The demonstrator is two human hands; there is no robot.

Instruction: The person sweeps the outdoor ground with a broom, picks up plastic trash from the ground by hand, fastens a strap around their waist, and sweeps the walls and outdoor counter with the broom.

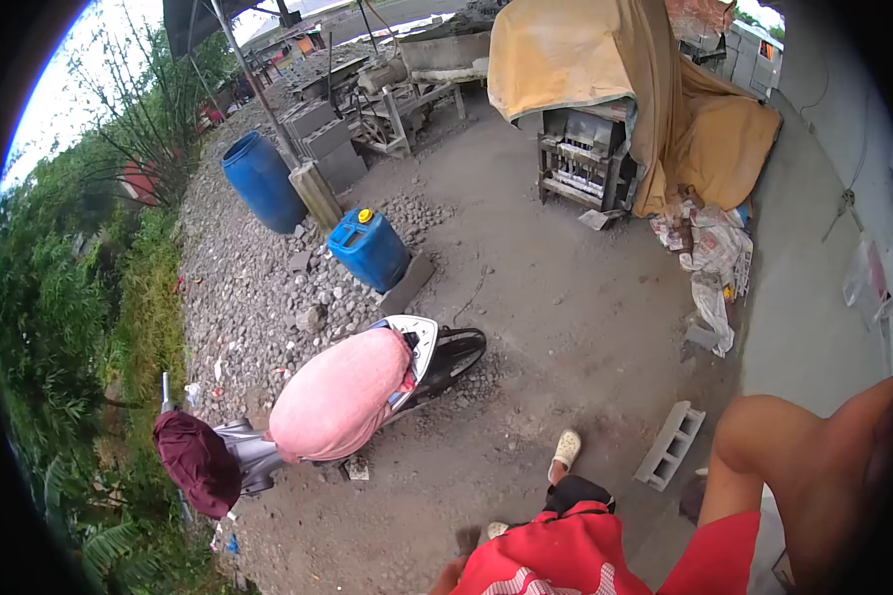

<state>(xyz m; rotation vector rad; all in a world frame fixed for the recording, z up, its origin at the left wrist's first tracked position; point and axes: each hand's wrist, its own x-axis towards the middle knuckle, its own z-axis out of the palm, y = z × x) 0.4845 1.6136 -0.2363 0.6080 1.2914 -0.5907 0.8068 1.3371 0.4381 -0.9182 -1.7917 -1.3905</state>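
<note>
At the bottom edge my left hand [458,561] hangs beside my red shirt [551,555]. It is small and blurred, so its fingers and anything in them cannot be made out. My bent right arm [764,441] is raised close to the camera at the lower right, and its hand lies outside the view. One cream clog [566,451] shows below my dark shorts on the dirt ground. Ahead and to the left stands a scooter [427,347] with a pink cloth [337,397] over its seat and a maroon cover [196,464] at its front.
A hollow concrete block [670,446] lies right of my feet. A blue jerrycan [369,250] and blue barrel [263,183] stand on gravel. Ahead, an orange-brown tarp [566,55] covers a machine [580,159], with crumpled sacks [709,248] nearby. A grey wall [814,248] borders the right.
</note>
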